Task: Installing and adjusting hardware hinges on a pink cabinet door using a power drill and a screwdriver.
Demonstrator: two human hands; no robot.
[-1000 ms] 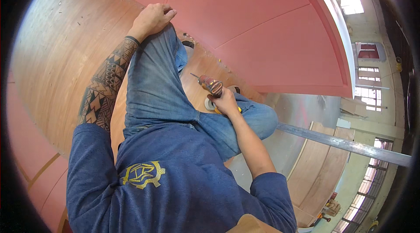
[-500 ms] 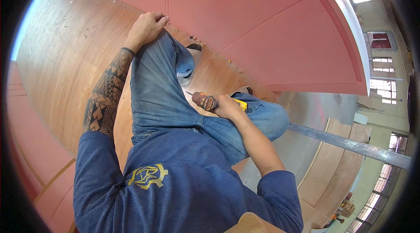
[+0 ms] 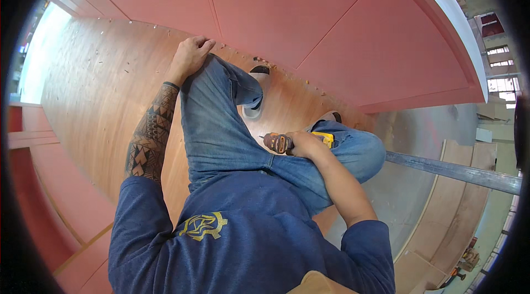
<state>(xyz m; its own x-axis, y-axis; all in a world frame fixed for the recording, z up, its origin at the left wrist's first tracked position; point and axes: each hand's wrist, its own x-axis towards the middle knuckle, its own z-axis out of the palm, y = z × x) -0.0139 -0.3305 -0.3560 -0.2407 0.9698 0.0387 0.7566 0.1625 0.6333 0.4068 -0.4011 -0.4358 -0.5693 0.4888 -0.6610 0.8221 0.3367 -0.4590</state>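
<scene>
The right hand has its fingers clamped around a dark-and-yellow plastic power drill, whose body juts out left of them, its yellow end to their right. The left hand lies unclenched, fingers loosely bent, on the blue denim left knee.

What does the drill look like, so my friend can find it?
Start at the big pink panel up top, then go down to blue jeans. There, the right hand holds the drill. Unlike its neighbours, it has a thin pointed bit and a yellow end.
</scene>
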